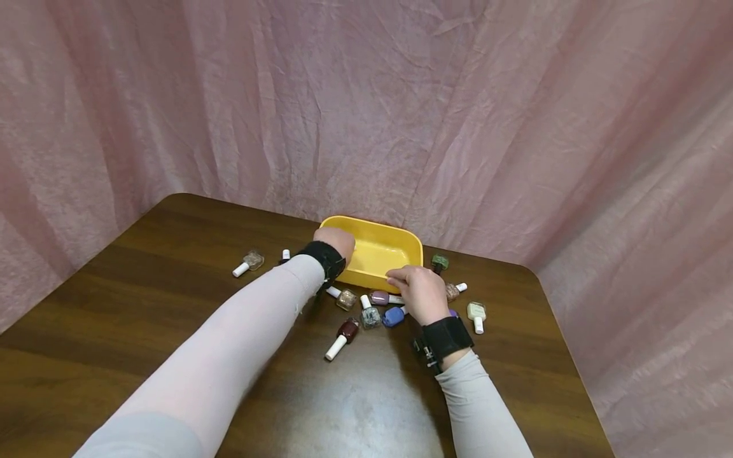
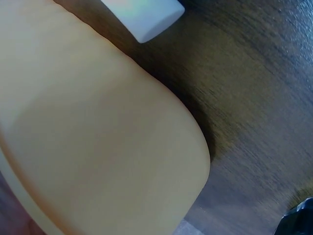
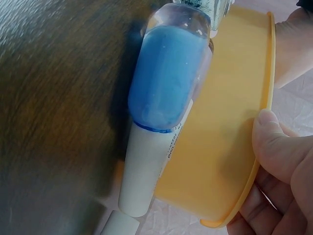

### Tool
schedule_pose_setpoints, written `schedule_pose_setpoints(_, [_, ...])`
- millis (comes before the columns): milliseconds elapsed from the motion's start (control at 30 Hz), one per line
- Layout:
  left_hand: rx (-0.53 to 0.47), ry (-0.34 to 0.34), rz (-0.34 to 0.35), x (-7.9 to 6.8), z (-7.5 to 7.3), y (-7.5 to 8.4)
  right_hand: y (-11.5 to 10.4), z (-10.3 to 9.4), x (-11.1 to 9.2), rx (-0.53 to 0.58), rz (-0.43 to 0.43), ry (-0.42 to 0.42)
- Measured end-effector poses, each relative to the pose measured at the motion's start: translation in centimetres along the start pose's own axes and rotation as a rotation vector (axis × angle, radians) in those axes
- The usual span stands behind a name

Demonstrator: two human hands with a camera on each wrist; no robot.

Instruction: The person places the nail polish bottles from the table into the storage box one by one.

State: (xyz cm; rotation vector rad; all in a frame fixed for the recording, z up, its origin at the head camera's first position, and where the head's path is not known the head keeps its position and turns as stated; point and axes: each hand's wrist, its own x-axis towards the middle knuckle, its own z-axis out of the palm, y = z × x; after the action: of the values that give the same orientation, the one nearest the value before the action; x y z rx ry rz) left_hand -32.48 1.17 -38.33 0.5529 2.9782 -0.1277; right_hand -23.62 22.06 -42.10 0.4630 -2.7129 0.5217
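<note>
A yellow plastic bin (image 1: 366, 278) stands at the back of the table. My right hand (image 1: 422, 292) pinches its near right rim, with the thumb outside and the fingers over the inner side in the right wrist view. My left hand (image 1: 335, 240) reaches over the bin's left end; its fingers are hidden, and a small white bit shows beside it. Just below the right hand lies a blue nail polish bottle (image 3: 168, 73) with a white cap. A mauve bottle (image 1: 379, 298), a grey glitter bottle (image 1: 371, 317) and a gold glitter bottle (image 1: 346, 299) lie along the bin's front.
A dark red nail polish (image 1: 348, 329) lies nearer on the wooden table (image 1: 343, 407). To the right are a pale bottle (image 1: 476, 310), a green bottle (image 1: 439, 261) and a copper bottle (image 1: 452, 292). A clear glitter bottle (image 1: 253, 259) lies left. Pink curtain (image 1: 366, 114) hangs behind.
</note>
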Motion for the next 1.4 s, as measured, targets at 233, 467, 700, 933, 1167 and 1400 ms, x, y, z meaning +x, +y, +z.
schedule_pose_setpoints(233, [-0.02, -0.023, -0.011, 0.5, 0.3, -0.3, -0.1, 0.0, 0.0, 0.004, -0.004, 0.004])
schedule_pose_setpoints(467, [-0.064, -0.012, -0.001, 1.3, 0.9, -0.9, -0.3, 0.0, 0.0, 0.002, -0.005, 0.009])
schedule_pose_setpoints(700, [-0.108, 0.005, 0.001, 1.0, 0.8, -1.3, -0.3, 0.2, -0.1, 0.0, 0.001, 0.002])
schedule_pose_setpoints(933, [-0.082, 0.08, 0.044, 0.3, 0.9, -1.3, -0.4, -0.1, -0.3, 0.003, -0.007, 0.019])
schedule_pose_setpoints(1167, [-0.063, 0.206, 0.092, -0.6, 0.9, -1.5, -0.1, 0.1, -0.4, -0.015, -0.009, 0.022])
schedule_pose_setpoints(1400, [-0.086, 0.247, 0.08, -1.6, 0.9, -1.4, -0.2, 0.2, -0.3, -0.008, -0.01, 0.023])
